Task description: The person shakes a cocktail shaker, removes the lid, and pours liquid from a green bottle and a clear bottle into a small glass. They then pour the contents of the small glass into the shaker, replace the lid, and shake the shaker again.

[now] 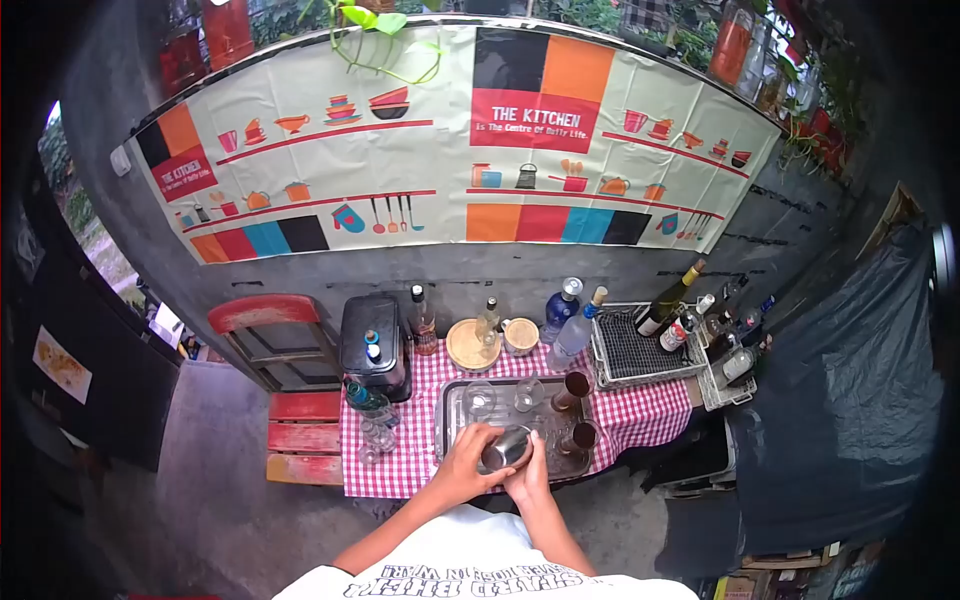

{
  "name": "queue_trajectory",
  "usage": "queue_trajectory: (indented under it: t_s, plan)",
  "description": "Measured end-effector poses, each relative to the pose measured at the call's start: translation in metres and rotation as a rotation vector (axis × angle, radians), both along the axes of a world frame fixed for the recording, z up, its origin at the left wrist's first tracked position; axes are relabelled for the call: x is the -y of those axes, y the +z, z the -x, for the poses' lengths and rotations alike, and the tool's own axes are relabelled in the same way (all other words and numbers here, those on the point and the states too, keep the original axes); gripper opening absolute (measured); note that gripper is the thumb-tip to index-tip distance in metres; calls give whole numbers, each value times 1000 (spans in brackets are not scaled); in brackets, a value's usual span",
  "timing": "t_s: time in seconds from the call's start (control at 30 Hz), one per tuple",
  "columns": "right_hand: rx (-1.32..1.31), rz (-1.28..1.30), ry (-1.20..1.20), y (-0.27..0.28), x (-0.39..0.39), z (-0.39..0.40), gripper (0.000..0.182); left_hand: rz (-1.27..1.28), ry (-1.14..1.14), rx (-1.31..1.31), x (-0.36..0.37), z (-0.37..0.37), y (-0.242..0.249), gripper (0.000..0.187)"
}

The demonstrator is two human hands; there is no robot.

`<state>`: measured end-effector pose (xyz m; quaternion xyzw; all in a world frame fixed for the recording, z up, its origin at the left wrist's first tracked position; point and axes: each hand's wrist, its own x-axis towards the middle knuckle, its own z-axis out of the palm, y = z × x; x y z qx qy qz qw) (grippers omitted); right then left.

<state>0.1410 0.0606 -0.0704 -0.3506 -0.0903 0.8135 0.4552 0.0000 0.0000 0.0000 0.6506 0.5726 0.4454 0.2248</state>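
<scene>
A shiny metal cup (507, 449) is held between both my hands, its open mouth turned up toward me. My left hand (467, 463) wraps around its left side, and my right hand (532, 474) closes on its right side. The cup is above the near edge of a metal serving tray (449, 410). On that tray, beyond my hands, are a round clear glass (479, 399) and another clear glass (528, 395). To the right stand a dark brown tumbler (572, 390) and a second brown tumbler (578, 438), close to my right hand.
A red-checked tablecloth (415, 455) covers the table. Bottles, including a blue bottle (561, 310), line the back beside a round wooden board (470, 347). A black container (372, 345) stands left, a wicker basket (640, 378) with bottles right. A red chair (300, 408) adjoins the table.
</scene>
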Motion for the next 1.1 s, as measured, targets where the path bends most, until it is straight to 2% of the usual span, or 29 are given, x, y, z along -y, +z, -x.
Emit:
queue_trajectory:
  t_s: [0.1,0.17,0.2,0.23,0.33,0.37,0.47,0.5,0.6,0.63,0.7,0.73,0.83,0.9,0.97,1.0,1.03,1.1]
  plan:
    - [-83,25,26,-16,-1,-2,27,61,-26,-28,0,1,3,62]
    - [76,-66,-135,-21,-16,-21,29,101,-41,59,-10,-15,4,63]
    - [112,-111,-137,9,-20,-28,41,99,-48,65,-15,-22,4,63]
    - [109,-107,-141,21,-24,-30,41,95,-48,63,-18,-25,3,63]
    - [271,-368,-228,31,-40,-42,73,78,-41,59,-27,-36,4,66]
    - [268,-370,-229,33,-44,-47,73,77,-41,56,-30,-41,5,66]
    - [526,-718,-148,66,-53,-56,89,134,-28,129,-40,-55,5,72]
    - [523,-720,-144,68,-57,-60,89,133,-24,127,-43,-60,2,72]
    - [846,-1075,7,79,-62,-71,94,209,1,246,-52,-73,-13,78]
    - [832,-1077,40,77,-63,-72,93,208,4,246,-54,-77,-19,78]
    - [1020,-1229,89,74,-64,-79,92,227,-21,498,-58,-84,-24,76]
    - [1042,-1304,52,73,-66,-80,92,216,-5,404,-57,-87,-19,78]
    - [983,-1280,49,74,-70,-85,93,208,11,376,-59,-91,-17,83]
    - [738,-1132,71,90,-69,-90,97,192,52,375,-61,-92,-12,84]
    - [600,-1058,15,69,-87,-91,97,24,84,231,-62,-90,-10,81]
    - [430,-936,40,94,-87,-91,95,-28,114,281,-62,-92,0,78]
    - [346,-823,39,96,-90,-90,85,-30,132,291,-62,-93,8,78]
    - [-15,-545,34,95,-92,-84,63,-60,149,266,-63,-92,24,77]
